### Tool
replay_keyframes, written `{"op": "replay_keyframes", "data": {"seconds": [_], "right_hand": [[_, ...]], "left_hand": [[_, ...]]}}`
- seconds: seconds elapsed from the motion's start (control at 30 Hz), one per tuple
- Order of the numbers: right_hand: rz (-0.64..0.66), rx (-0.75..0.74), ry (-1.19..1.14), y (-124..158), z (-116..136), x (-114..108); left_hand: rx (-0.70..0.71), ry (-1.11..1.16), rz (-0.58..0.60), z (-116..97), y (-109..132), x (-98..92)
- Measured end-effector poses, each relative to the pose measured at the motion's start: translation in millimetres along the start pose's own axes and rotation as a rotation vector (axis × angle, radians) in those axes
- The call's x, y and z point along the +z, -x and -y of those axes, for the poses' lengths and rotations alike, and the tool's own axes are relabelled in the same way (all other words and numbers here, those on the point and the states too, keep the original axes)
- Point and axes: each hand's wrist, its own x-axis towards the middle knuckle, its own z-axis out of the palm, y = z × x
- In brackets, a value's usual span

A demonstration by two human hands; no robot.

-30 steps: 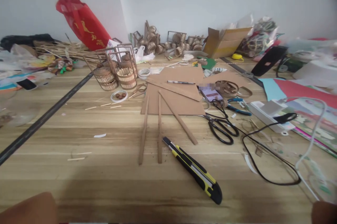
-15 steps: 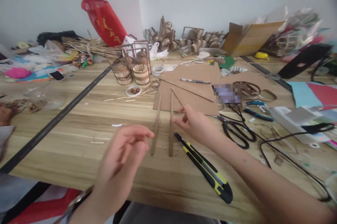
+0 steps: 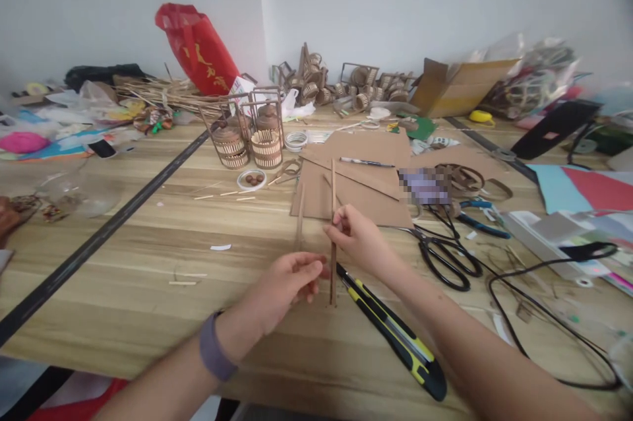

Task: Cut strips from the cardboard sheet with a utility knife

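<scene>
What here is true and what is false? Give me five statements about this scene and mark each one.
1. The right hand holds a strip. True.
2. The cutter is in the right hand. False: it lies on the table.
3. The left hand has a band at its wrist. True.
4. The red bag is nearer the hands than the pen. False: it is farther back.
5. The pen lies on cardboard. True.
</scene>
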Motion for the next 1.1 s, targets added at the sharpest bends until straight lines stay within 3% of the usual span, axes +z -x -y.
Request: {"op": "replay_keyframes", "data": {"seconds": [0.1, 0.2, 0.37, 0.5, 0.67, 0.93, 1.1], "right_hand": [[-0.067, -0.006, -0.103, 8, 2, -13], [-0.087, -0.009, -0.190, 14, -2, -20], [-0.109, -0.052, -0.211, 36, -12, -21], [-0.104, -0.228, -0.097, 56, -18, -20], [-0.097, -0.354, -0.062, 66, -22, -17], [-0.125, -0.355, -0.039, 68, -24, -14], [-0.104, -0.276, -0.099, 66, -21, -15]], "left_hand": [[-0.084, 0.104, 0.201, -5, -12, 14.0], [-0.101, 0.112, 0.264, -9, -19, 23.2], [0.026, 0.148, 0.143, -14, -29, 23.9], [0.142, 0.146, 0.034, -19, -33, 22.8], [0.169, 0.135, -0.037, -18, -33, 25.7], [0.168, 0.081, -0.037, -12, -29, 28.5], [0.209, 0.025, -0.068, -9, -26, 27.1]]}}
